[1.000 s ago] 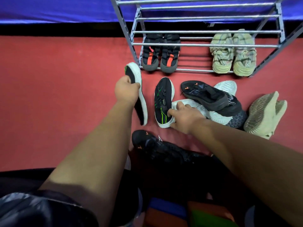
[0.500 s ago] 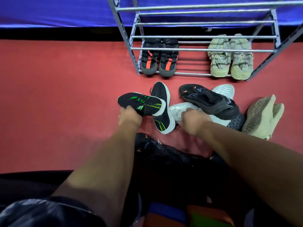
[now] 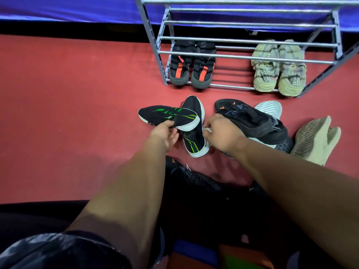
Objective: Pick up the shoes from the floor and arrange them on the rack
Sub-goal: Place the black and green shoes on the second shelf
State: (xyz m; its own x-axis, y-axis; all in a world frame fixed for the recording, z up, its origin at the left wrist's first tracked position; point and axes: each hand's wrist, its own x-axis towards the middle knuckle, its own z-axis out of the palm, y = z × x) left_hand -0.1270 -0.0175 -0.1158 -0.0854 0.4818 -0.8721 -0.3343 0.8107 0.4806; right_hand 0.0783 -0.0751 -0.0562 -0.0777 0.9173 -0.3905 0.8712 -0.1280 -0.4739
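Below, red floor [image 3: 77,113], blue wall [image 3: 68,8], rack [image 3: 246,38], left hand [image 3: 165,133] gripping green-striped shoe [image 3: 171,115], right hand [image 3: 223,133] grip unclear.

A person's left hand [image 3: 165,133] grips a green-striped shoe [image 3: 167,116], held crosswise over its mate [image 3: 194,140] on the red floor [image 3: 77,113]. The right hand [image 3: 223,133] curls at a white edge just beside the mate; what it holds is unclear. To the right, a black shoe [image 3: 250,119] lies atop a white shoe [image 3: 270,109], near an upturned beige shoe [image 3: 318,140]. On the rack's [image 3: 246,41] lowest tier stand a dark pair [image 3: 192,74] and a beige pair [image 3: 279,76], well apart.
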